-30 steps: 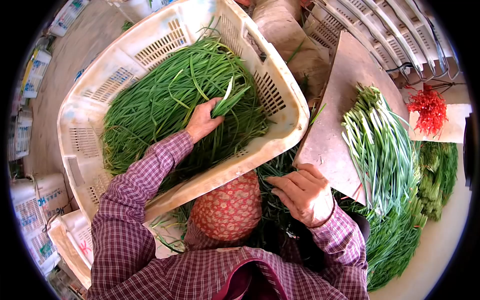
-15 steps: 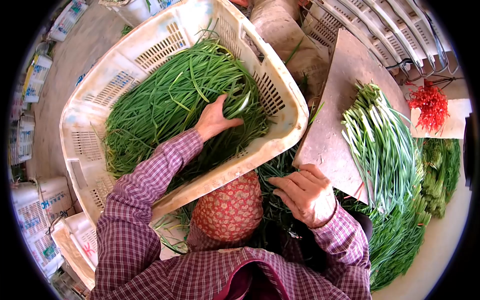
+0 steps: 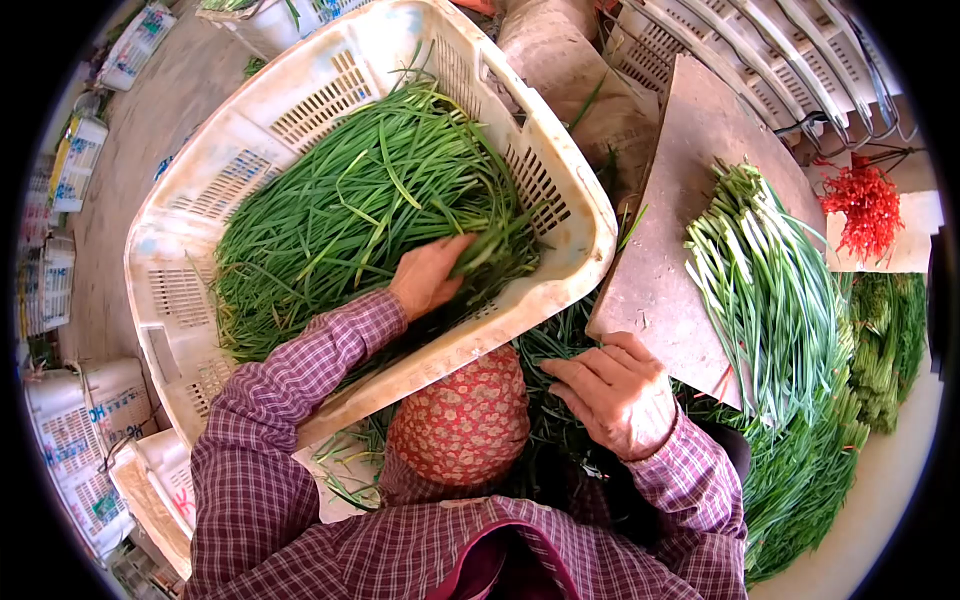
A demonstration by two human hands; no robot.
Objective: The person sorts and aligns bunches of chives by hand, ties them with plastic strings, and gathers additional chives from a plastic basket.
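Note:
My left hand (image 3: 432, 276) is inside a large white plastic basket (image 3: 146, 262), fingers curled round some garlic chives (image 3: 488, 250); those leaves are blurred by motion. A deep pile of long green garlic chives (image 3: 330, 220) fills most of the basket around it. Outside the basket's near rim, my right hand (image 3: 618, 398) hovers over loose dark leaves, its fingers bent and the thumb close to the forefinger. Whatever lies between those fingertips, if anything, is hidden. A red flowered cloth (image 3: 460, 415) covers my knee below the rim.
On my right, a flat brown board (image 3: 650, 250) carries a bunch of chives (image 3: 765, 290) with pale stems. More bunches (image 3: 885, 350) lie beyond it, near red ties (image 3: 865, 210). White crates (image 3: 85, 440) stand at the left, others (image 3: 740, 60) at the upper right.
My left hand has turned and moved down and slightly right inside the basket, its spread fingers closing on leaves. My right hand has stayed nearly still.

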